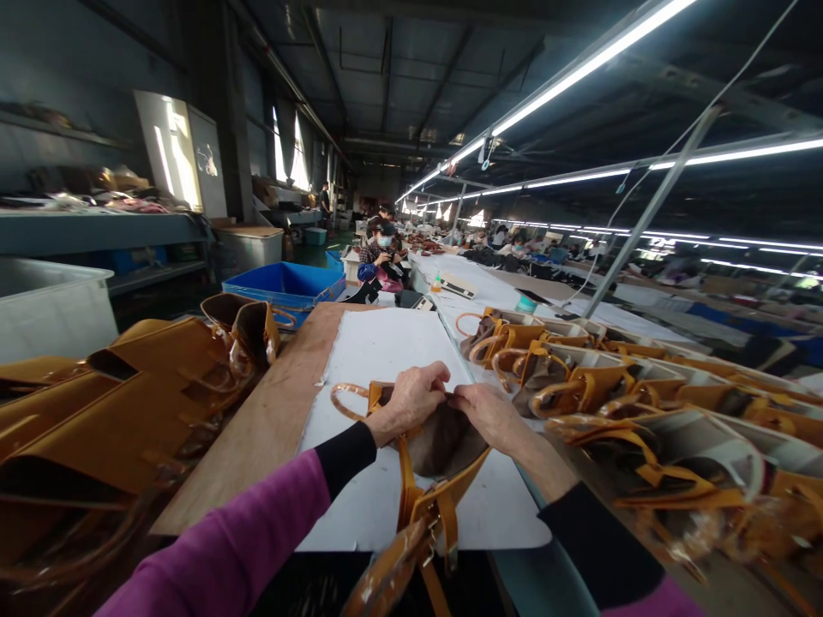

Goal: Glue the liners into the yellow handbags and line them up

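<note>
A dim workshop hall fills the frame beneath a dark ceiling [366, 77], with a long fluorescent light [597, 64] slanting across the upper right. A long counter runs from the lower centre toward the middle distance, its near part bare wood [270, 411] at left and covered by a white sheet [379, 338] at centre. Tan handbags [154, 368] are crowded together at the lower left, and more bags in tan and pale grey [597, 386] stand in rows at right. At the left edge is a white bin [57, 296]; the white cabinet [206, 158] at upper left carries dark marks on its side too small to read. A blue tub [283, 280] stands left of centre, with a seated co-worker [379, 254] in a plaid top just beyond it. At lower centre, on the white sheet, lies the tan handbag [466, 484] being handled, mouth open, one plastic-wrapped handle [389, 570] hanging past the counter's front edge. Its brown lining [437, 441] is drawn up between the hands: the left grip [410, 398] and the right grip [494, 416] are both closed, fingertips pinching the lining's upper edge almost side by side. Farther up the counter lie a dark piece with a pale strip [458, 287], its markings illegible, a teal spool [527, 302] and a small orange bottle [436, 284].
</note>
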Tool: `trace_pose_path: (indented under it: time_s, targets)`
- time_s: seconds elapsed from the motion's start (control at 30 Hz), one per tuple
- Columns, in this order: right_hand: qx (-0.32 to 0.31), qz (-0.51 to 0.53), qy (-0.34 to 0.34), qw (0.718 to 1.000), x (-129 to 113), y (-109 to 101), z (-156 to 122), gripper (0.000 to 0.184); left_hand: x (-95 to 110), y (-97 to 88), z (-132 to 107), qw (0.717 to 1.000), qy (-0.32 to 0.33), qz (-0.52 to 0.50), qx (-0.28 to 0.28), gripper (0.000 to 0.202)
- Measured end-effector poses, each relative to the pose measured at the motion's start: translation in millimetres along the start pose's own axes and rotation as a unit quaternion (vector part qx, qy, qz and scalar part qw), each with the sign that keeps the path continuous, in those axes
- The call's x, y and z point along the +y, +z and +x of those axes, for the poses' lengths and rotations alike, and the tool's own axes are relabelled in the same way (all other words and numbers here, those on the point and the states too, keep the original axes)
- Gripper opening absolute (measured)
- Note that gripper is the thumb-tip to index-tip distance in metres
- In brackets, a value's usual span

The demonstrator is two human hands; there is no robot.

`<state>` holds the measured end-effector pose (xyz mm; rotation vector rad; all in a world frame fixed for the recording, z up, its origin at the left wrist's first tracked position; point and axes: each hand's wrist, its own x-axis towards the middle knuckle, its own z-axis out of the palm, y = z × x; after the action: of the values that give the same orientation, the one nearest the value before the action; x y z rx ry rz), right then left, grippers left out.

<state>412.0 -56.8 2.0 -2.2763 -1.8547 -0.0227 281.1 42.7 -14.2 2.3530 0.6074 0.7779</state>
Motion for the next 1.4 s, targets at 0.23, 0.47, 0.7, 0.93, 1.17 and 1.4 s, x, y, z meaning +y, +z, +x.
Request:
trace_pose_path:
  time_s: [0.23,0.47,0.7,0.93,1.17,1.4]
  targets:
    - [-0.004,0.043,-0.010,0.999,-10,-2,6,0.016,2,-4.0,1,1.000,-0.001,0.007,-0.021,0.037]
    - [0.002,0.080,-0.006,0.997,3,1,6,0.019,-18,-47.1,-24,0.990,-0.030,0.129,-0.045,0.035]
    - [0.005,0.090,-0.007,0.996,2,2,10,0.024,-38,-55.1,-42,0.992,-0.120,0.019,-0.015,0.027]
    - [0.003,0.086,-0.007,0.996,2,1,9,0.029,-44,-51.4,-31,0.985,-0.138,-0.095,-0.043,0.023]
    - [0.003,0.053,-0.015,0.998,1,-2,12,0.032,-50,-51.3,-14,0.984,-0.126,-0.080,-0.093,0.028]
    - [0.000,-0.019,-0.019,1.000,-11,1,19,0.023,-41,-43.3,-10,0.993,-0.080,-0.032,-0.086,0.025]
